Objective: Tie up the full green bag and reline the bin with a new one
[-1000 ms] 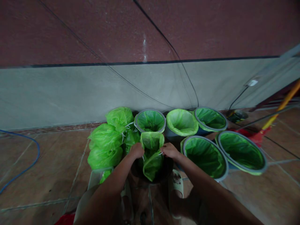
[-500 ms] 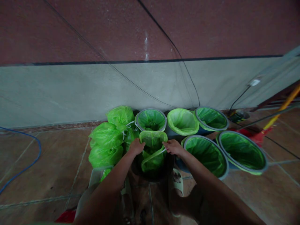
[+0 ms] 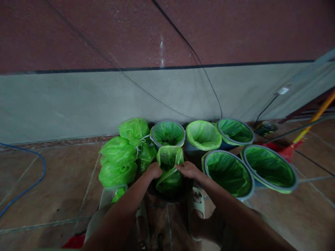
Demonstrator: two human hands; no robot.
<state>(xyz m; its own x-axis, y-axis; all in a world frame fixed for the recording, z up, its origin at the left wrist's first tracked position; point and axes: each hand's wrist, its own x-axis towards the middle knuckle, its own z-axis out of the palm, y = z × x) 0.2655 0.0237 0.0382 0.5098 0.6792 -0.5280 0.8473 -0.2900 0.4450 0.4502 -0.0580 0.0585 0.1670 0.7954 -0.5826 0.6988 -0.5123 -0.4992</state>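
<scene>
Between my feet stands a dark bin (image 3: 171, 198) with a green garbage bag (image 3: 170, 156) partly inside it. My left hand (image 3: 155, 170) is closed on the left side of the bag's rim. On the other side my right hand (image 3: 187, 169) pinches the rim, where a white drawstring shows. The bag's back edge stands up above the bin, while its front part sags down inside. Much of the bin's rim is hidden by the bag and my hands.
Several bins lined with green bags, such as the front one (image 3: 229, 174), stand right and behind. Tied green bags (image 3: 119, 151) are piled left beside a pale tub (image 3: 106, 195). A blue hose (image 3: 43, 167) lies far left; a red dustpan (image 3: 284, 151) is at right.
Both hands have moved slightly down and closer together, still gripping the bag. Its front rim has dropped lower into the bin, and its opening looks narrower.
</scene>
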